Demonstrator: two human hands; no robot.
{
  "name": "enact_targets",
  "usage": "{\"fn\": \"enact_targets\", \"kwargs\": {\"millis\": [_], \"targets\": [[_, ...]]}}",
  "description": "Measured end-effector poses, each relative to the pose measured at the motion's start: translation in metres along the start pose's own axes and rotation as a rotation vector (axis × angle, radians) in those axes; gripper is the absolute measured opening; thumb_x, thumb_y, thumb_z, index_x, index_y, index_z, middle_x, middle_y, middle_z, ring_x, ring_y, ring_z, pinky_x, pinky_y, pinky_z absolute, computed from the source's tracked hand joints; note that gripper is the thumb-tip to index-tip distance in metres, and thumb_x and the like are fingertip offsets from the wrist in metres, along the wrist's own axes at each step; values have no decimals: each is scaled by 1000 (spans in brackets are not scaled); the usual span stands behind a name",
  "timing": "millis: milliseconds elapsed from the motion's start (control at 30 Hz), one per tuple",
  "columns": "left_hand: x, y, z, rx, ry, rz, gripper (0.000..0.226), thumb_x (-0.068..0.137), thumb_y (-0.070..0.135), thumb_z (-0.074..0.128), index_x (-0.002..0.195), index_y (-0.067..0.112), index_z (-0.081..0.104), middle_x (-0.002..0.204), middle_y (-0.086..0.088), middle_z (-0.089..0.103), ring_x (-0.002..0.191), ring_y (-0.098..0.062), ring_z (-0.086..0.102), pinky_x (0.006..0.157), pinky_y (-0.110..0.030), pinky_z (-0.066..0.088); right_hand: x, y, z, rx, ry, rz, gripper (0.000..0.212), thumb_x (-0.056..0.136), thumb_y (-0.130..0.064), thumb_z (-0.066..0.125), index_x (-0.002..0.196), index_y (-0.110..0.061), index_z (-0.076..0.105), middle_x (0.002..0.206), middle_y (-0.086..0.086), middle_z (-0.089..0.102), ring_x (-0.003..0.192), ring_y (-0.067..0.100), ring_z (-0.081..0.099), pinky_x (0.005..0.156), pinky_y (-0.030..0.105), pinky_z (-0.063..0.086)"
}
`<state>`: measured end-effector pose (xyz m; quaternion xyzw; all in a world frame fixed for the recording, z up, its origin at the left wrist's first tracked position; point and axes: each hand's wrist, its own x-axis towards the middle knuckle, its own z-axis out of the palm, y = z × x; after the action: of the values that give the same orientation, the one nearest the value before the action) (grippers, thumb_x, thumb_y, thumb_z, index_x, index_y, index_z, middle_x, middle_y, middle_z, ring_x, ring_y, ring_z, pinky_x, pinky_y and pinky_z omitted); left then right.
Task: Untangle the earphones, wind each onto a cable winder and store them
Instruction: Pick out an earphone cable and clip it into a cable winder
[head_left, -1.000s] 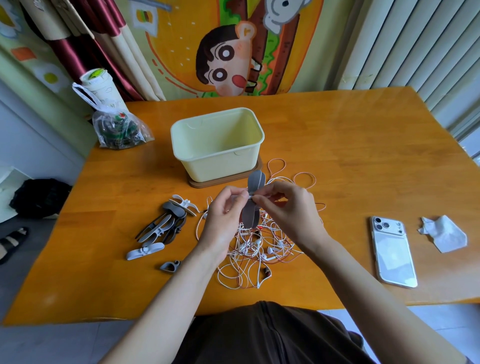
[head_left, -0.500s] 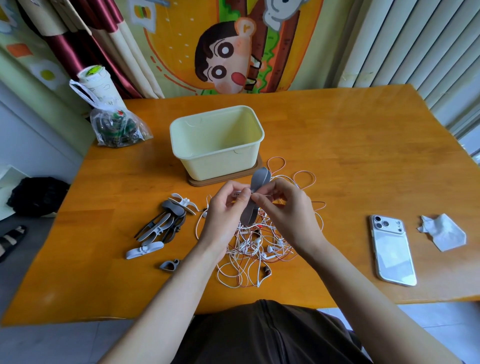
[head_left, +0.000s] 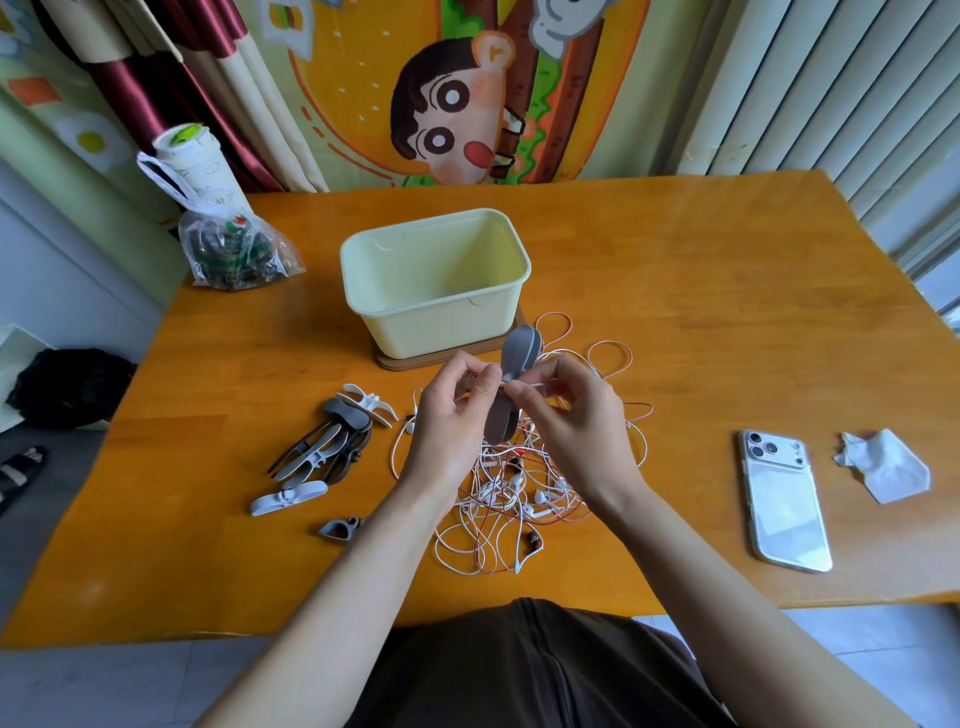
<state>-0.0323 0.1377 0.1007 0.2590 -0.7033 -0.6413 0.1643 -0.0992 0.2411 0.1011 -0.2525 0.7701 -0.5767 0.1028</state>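
A tangle of white and red earphones (head_left: 519, 493) lies on the wooden table in front of me. Above it my left hand (head_left: 452, 426) pinches the waist of a grey cable winder (head_left: 519, 353), held upright. My right hand (head_left: 571, 421) pinches a white earphone cable at the winder's middle. Several spare grey and white winders (head_left: 332, 441) lie to the left of the tangle. A pale yellow storage box (head_left: 436, 317) stands open behind my hands on a brown base.
A white phone (head_left: 784, 499) lies face down at the right, with a crumpled tissue (head_left: 883, 467) beyond it. A plastic bag (head_left: 234, 249) with a white cup in it sits at the table's back left corner. A curtain and blinds stand behind the table.
The grey winder has tilted slightly in my hands. My right hand has drawn the white cable across the winder's waist.
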Motion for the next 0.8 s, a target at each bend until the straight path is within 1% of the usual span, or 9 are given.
{"fn": "enact_targets", "kwargs": {"millis": [67, 133, 267, 300, 367, 533, 633, 733, 800], "targets": [[0, 0, 0, -13, 2, -3, 15, 97, 26, 51, 86, 16, 56, 85, -1, 62, 75, 10, 55, 67, -5, 43, -1, -1, 0, 23, 18, 9, 7, 84, -16, 69, 80, -13, 65, 75, -13, 64, 72, 1, 59, 63, 7, 41], [1, -1, 0, -48, 0, -21, 14, 97, 25, 52, 88, 15, 57, 86, -5, 61, 80, 0, 57, 71, -10, 45, 0, -1, 1, 30, 26, 15, 8, 83, -14, 70, 77, -14, 65, 74, -13, 64, 70, 1, 59, 63, 7, 41], [1, -2, -3, -117, -35, -50, 15, 95, 23, 54, 82, 24, 60, 93, -19, 60, 94, -24, 59, 89, -39, 49, 0, -3, 1, 58, 7, 39, 12, 82, -14, 72, 74, -19, 65, 73, -11, 66, 69, 3, 60, 62, 8, 42], [1, -1, -4, -129, -42, -56, 19, 95, 23, 54, 78, 28, 60, 95, -22, 61, 96, -28, 59, 91, -44, 48, 1, -2, 1, 68, 4, 47, 13, 81, -14, 72, 73, -20, 64, 73, -10, 66, 69, 3, 60, 62, 9, 43], [2, 0, -5, -135, -48, -66, 25, 96, 24, 53, 73, 32, 60, 98, -26, 60, 95, -30, 58, 91, -47, 47, 1, -2, 1, 87, 0, 59, 12, 81, -14, 72, 73, -19, 65, 73, -8, 67, 69, 5, 61, 62, 11, 45], [4, -1, -5, -133, -69, -81, 29, 98, 24, 51, 71, 33, 57, 92, -23, 57, 92, -26, 54, 87, -41, 43, 1, 2, 2, 109, -4, 68, 6, 82, -14, 71, 78, -12, 67, 76, -5, 68, 74, 13, 64, 66, 21, 51], [5, -2, -6, -102, -81, -66, 21, 98, 25, 50, 79, 27, 57, 95, -22, 58, 92, -21, 55, 87, -37, 44, -1, 5, 3, 124, -10, 68, 6, 84, -12, 69, 80, -13, 64, 76, -5, 67, 72, 11, 63, 66, 22, 50], [4, -3, -7, -48, -82, -31, 15, 100, 23, 46, 88, 21, 55, 93, -5, 59, 91, -11, 55, 82, -22, 44, -1, 5, 3, 157, -2, 67, 11, 84, -10, 68, 81, -16, 59, 76, -6, 65, 70, 8, 60, 66, 21, 47], [3, -1, -7, -17, -85, -31, 15, 101, 24, 43, 92, 25, 56, 94, 2, 60, 92, -6, 55, 77, -10, 42, 1, 5, 2, 155, 3, 66, 14, 84, -8, 68, 80, -16, 58, 75, -7, 64, 70, 8, 60, 67, 21, 47]]}}
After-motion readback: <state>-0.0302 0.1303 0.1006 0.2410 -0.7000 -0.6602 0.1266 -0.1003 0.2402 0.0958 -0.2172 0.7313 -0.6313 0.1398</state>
